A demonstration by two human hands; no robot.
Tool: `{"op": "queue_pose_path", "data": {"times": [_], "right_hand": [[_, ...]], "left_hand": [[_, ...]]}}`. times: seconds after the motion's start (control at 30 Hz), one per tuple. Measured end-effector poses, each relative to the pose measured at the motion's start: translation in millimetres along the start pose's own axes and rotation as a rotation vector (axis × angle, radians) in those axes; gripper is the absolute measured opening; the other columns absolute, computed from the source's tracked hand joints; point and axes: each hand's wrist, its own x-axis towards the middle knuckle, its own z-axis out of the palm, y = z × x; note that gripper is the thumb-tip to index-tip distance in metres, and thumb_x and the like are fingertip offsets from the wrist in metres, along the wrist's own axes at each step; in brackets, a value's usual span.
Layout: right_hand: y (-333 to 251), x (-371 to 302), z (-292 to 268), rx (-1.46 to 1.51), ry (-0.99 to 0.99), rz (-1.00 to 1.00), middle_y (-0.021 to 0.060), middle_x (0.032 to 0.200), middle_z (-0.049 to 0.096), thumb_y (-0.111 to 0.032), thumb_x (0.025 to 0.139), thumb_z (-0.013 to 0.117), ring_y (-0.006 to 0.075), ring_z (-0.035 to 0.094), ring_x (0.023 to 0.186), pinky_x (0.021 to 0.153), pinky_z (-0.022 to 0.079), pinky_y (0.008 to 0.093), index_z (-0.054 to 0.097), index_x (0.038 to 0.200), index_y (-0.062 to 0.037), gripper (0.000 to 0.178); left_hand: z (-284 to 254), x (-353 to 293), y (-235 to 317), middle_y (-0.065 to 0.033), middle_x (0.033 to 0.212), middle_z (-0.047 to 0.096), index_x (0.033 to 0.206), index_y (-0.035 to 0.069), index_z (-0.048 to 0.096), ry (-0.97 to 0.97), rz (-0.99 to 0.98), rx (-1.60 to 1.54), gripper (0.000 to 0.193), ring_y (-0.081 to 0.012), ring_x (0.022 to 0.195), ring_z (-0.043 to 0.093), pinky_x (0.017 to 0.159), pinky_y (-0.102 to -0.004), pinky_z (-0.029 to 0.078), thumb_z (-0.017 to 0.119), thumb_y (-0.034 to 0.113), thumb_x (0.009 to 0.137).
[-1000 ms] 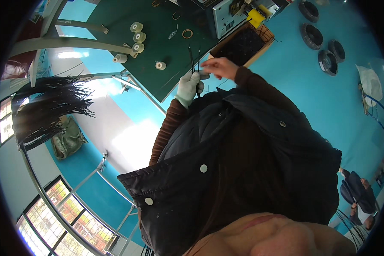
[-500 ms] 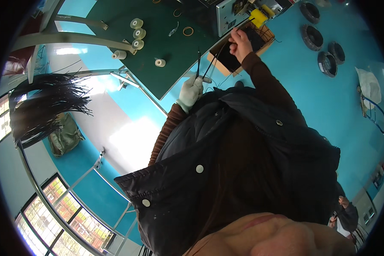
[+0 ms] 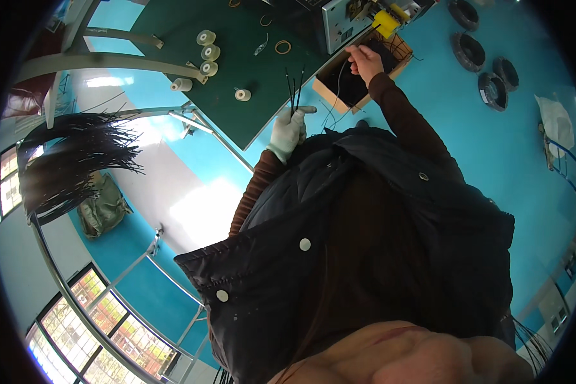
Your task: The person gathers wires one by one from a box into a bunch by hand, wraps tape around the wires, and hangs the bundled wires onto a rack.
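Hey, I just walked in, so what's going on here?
A person's gloved left hand holds a few thin black wires pointing up, near the edge of a green table. The bare right hand is over an open cardboard box beside the table; whether it holds anything is hard to tell. Pale spools stand on the table, and a machine with a yellow part is near the box.

The left hand (image 3: 288,133) hides the low ends of the black wires (image 3: 293,96). It is too small to tell if the right hand (image 3: 366,64) pinches anything. The top edge cuts off the green counter (image 3: 237,121), the gray machine (image 3: 338,31) and 1 black coil (image 3: 470,28).
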Motion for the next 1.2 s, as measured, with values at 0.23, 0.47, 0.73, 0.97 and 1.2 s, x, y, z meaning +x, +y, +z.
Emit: {"op": "queue_pose_path", "data": {"times": [0.23, 0.47, 0.73, 0.97, 1.2], "right_hand": [[35.1, -54.8, 21.4, -0.383, -0.284, -0.152, 0.0056, 0.061, 0.058, -0.026, 0.086, 0.058, 0.0121, 0.055, 0.055, 0.053, 0.045, 0.0287, 0.063, 0.080, -0.0021, 0.025], [21.0, -100.5, 53.2, -0.712, -0.573, -0.361, 0.0179, 0.072, 0.060, -0.023, 0.084, 0.055, 0.0370, 0.058, 0.071, 0.063, 0.045, 0.0417, 0.063, 0.079, -0.0026, 0.022], [16.5, -102.5, 53.7, -0.671, -0.717, -0.434, 0.0143, 0.077, 0.065, -0.022, 0.083, 0.058, 0.0288, 0.063, 0.069, 0.062, 0.048, 0.0372, 0.065, 0.089, -0.0006, 0.023], [38.3, -46.0, -8.7, -0.241, -0.016, 0.027, 0.0045, 0.075, 0.060, -0.016, 0.079, 0.063, 0.0101, 0.055, 0.053, 0.045, 0.042, 0.0242, 0.059, 0.097, -0.0035, 0.022], [-17.0, -16.4, -2.1, -0.085, 0.044, 0.036, 0.0018, 0.097, 0.058, -0.030, 0.083, 0.062, 0.0087, 0.055, 0.065, 0.051, 0.041, 0.0222, 0.054, 0.111, -0.0071, 0.037]], "left_hand": [[-1.5, 11.6, 4.3, -0.0061, 0.086, 0.059, 0.119, 0.001, 0.050, 0.059, 0.006, -0.078, 0.044, -0.0111, 0.070, 0.056, 0.059, -0.0222, 0.048, 0.041, 0.037, 0.096], [-0.7, 22.3, -2.8, -0.0088, 0.106, 0.059, 0.122, 0.000, 0.048, 0.094, 0.068, -0.067, 0.044, -0.0139, 0.091, 0.058, 0.073, -0.0274, 0.051, 0.044, 0.035, 0.095], [7.5, 25.0, -14.7, -0.0127, 0.095, 0.063, 0.096, -0.004, 0.053, 0.139, 0.153, -0.064, 0.032, -0.0164, 0.080, 0.062, 0.072, -0.0279, 0.052, 0.040, 0.025, 0.097], [0.8, 8.5, -2.8, 0.0035, 0.053, 0.039, 0.083, 0.001, 0.051, 0.325, 0.122, -0.117, 0.036, -0.0044, 0.039, 0.030, 0.036, -0.0214, 0.030, 0.037, 0.031, 0.098], [-7.0, -1.6, 1.5, 0.0057, 0.051, 0.032, 0.093, -0.002, 0.052, 0.128, 0.042, -0.264, 0.040, -0.0040, 0.038, 0.027, 0.035, -0.0205, 0.024, 0.041, 0.037, 0.095]]}}
